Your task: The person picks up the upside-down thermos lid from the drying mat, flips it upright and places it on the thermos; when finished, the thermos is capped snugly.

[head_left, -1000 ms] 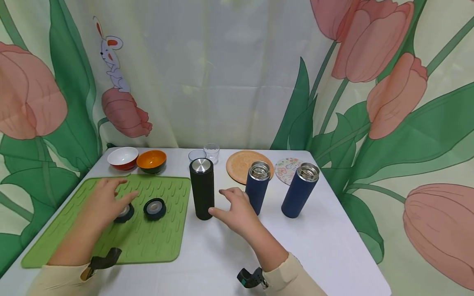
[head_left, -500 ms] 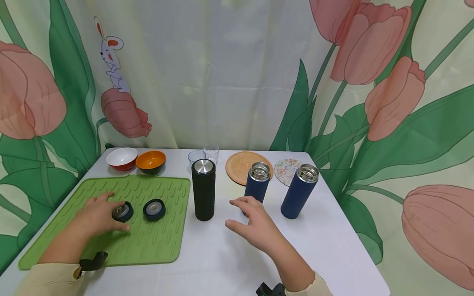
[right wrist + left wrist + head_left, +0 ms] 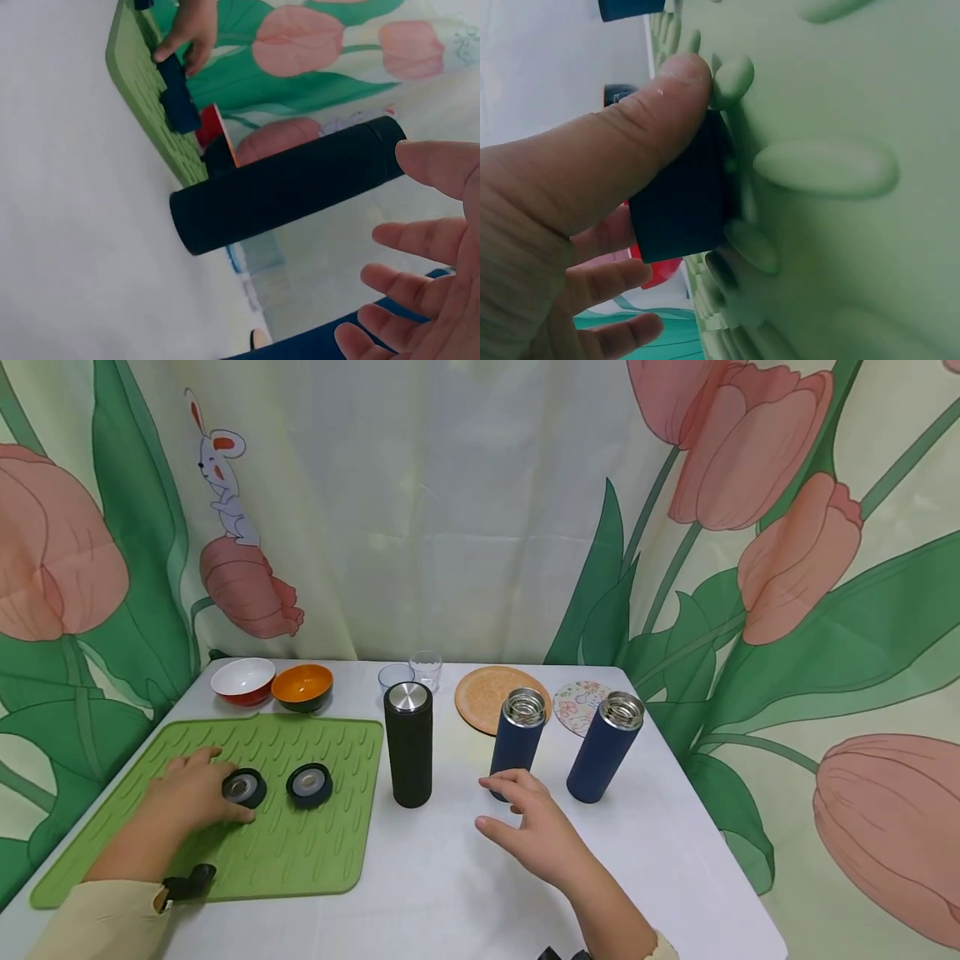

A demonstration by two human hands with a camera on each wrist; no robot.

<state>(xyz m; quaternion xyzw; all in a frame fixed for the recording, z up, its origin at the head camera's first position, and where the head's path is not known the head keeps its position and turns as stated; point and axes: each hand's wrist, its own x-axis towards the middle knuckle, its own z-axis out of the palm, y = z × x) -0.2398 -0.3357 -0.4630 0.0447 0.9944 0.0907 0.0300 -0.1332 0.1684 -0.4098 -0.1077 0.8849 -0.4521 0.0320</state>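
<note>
Lid (image 3: 244, 787): flat on mat (image 3: 300, 860), grey-centred face uppermost, just beside second lid (image 3: 309, 785), not touching. Left grip (image 3: 187, 793): clamped on lid, thumb at near side, fingers at far-left side; firmness of contact impossible to tell. Right grip (image 3: 532, 828): fingers and thumb apart, nothing held; in front of left blue flask (image 3: 517, 745) in head view, contact with it not confirmed. Black flask (image 3: 409, 752): upright on bench (image 3: 442, 902), between mat and left blue flask. Handling, by judgement: likely light and stiff, low risk of breakage, smooth dark wall perhaps slippery to dry skin. Low in height, hence little depth for holding. Best taken by outer wall, at opposite points across its width, with fingertips just above raised ribs (image 3: 825, 166) of mat. Light, even squeeze probably sufficient; tilting probable if pinched at one edge only.
</note>
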